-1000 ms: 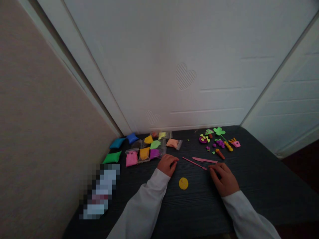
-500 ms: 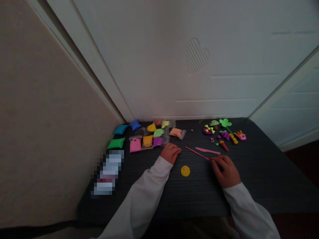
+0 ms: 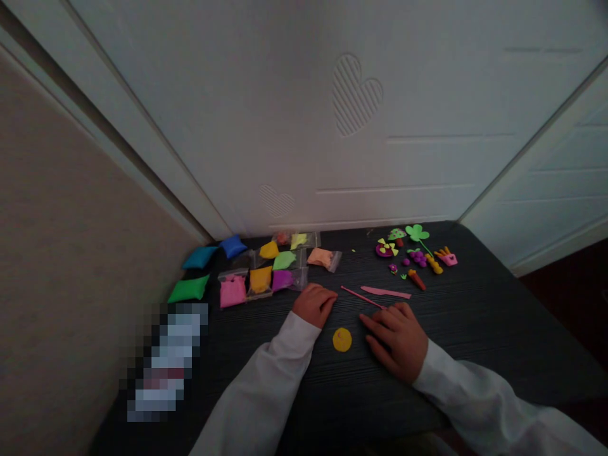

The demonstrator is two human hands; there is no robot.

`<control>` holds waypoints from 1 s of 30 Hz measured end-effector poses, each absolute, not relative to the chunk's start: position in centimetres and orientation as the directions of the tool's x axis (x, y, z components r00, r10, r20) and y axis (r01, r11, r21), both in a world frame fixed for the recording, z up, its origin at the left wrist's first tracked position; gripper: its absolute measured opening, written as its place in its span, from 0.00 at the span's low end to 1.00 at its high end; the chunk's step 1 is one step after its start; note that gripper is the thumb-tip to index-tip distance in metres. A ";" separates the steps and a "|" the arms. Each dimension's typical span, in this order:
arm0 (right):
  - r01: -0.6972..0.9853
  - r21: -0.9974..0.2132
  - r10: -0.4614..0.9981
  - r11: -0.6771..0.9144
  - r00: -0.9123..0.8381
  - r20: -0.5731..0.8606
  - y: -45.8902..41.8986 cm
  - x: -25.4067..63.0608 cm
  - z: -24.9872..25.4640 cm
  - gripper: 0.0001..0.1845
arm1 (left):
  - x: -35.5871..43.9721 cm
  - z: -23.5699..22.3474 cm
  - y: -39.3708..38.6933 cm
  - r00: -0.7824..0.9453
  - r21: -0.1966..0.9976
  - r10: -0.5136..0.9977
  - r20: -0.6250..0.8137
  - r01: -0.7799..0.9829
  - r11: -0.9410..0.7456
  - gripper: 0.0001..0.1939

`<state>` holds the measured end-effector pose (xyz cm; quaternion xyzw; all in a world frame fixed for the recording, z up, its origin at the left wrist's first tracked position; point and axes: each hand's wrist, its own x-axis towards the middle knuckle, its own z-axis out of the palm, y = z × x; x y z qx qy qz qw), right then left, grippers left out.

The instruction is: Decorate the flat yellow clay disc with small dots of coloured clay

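A flat yellow clay disc (image 3: 342, 340) lies on the dark table between my hands, with a small mark near its upper edge. My left hand (image 3: 315, 304) rests up and left of it, fingers curled and pressed together; whatever they may hold is hidden. To the disc's right, my right hand (image 3: 399, 339) is open, its fingers apart and pointing left. Just beyond those fingers lies a thin pink modelling stick (image 3: 361, 297), its near end close to the knuckles. A pink plastic knife (image 3: 386, 292) lies farther back.
Several clay packets, including a pink one (image 3: 232, 290) and a green one (image 3: 189, 289), lie at the left back. Small clay figures stand at the right back, among them a green flower (image 3: 417, 233) and a purple plate (image 3: 386, 249). A white panel (image 3: 294, 126) rises behind the table (image 3: 498, 329).
My right hand has let go of the pink stick and moved left toward the yellow disc, fingers spreading. My left hand stays beside the disc. The view has shifted slightly.
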<state>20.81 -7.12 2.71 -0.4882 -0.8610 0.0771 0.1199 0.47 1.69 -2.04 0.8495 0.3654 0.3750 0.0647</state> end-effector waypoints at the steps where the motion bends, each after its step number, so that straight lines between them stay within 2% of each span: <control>1: 0.826 -0.239 0.859 0.510 -0.500 0.108 -6.9 20.8 2.8 0.20 | 0.6 -2.0 1.7 0.430 0.394 0.686 0.587 0.589 -0.705 0.06; 9: 0.874 -0.153 0.883 0.462 -0.469 -0.014 -7.0 22.3 2.8 0.23 | 0.5 -1.2 1.5 0.483 0.449 0.706 0.519 0.548 -0.705 0.09; 15: 0.870 -0.131 0.871 0.475 -0.486 -0.066 -7.0 22.3 2.7 0.24 | 0.5 -0.9 1.4 0.447 0.487 0.732 0.514 0.551 -0.678 0.09; 22: 0.836 -0.102 0.833 0.540 -0.548 -0.078 -7.1 22.2 2.5 0.23 | 0.7 -1.0 1.4 0.425 0.484 0.726 0.541 0.550 -0.681 0.08; 27: 0.850 -0.060 0.852 0.524 -0.523 0.027 -7.0 22.3 1.9 0.24 | 0.6 -1.0 1.3 0.437 0.480 0.742 0.509 0.571 -0.666 0.08; 30: 0.838 -0.077 0.841 0.540 -0.541 0.006 -7.1 22.3 2.1 0.24 | 0.6 -1.1 1.3 0.431 0.477 0.741 0.514 0.574 -0.665 0.09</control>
